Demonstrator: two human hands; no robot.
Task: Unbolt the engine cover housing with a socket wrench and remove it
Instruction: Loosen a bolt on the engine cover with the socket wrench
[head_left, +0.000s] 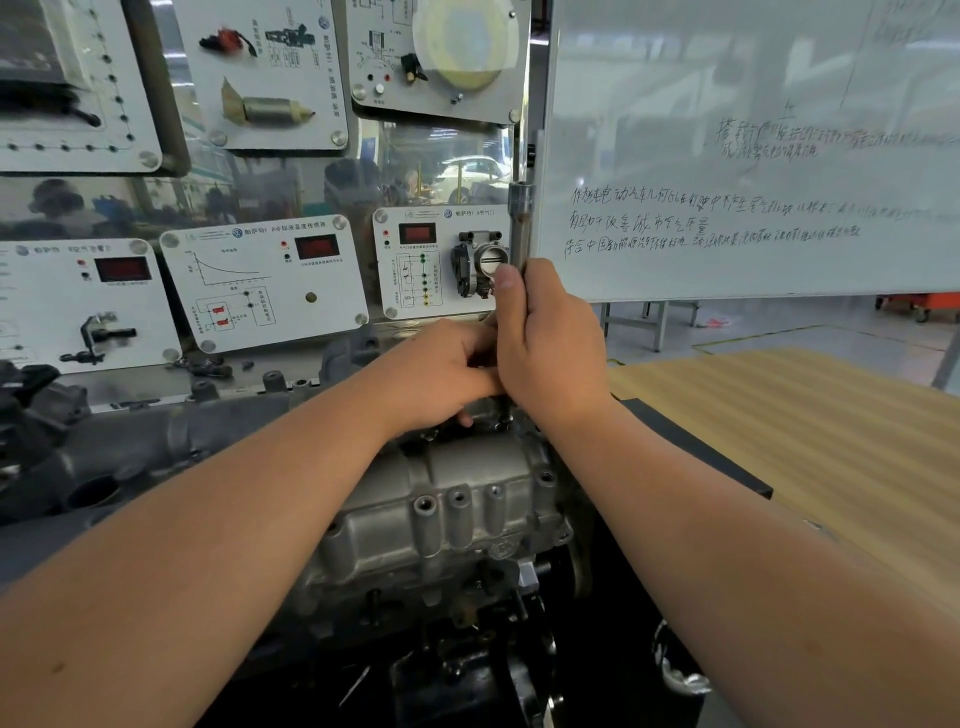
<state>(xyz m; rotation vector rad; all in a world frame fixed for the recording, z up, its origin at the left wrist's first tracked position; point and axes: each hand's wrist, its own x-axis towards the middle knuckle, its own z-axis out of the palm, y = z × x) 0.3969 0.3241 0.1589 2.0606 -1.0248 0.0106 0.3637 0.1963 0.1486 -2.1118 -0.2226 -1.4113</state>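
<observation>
At the centre of the frame the right hand (550, 343) is wrapped around the shaft of a socket wrench (521, 218), which stands nearly upright; its thumb lies along the shaft, pointing up. The wrench's upper end rises above the hand, in front of the edge of the whiteboard (753, 156) that fills the upper right of the frame. Its lower end reaches down to the far end of the engine cover housing (457, 499), though the exact contact is hidden by the hands.

The left hand (441, 374) sits just left of the right hand and touches it, fingers curled around the lower part of the tool, close above the housing. The housing, a grey cast-metal piece with several bolt holes on its near flange, lies in the lower centre of the frame on top of the engine, between the two forearms.

Behind the hands, across the upper left and centre, hang white training panels, one carrying a throttle body (480, 262). A wood-grain desk (805, 431) lies at the right of the frame.
</observation>
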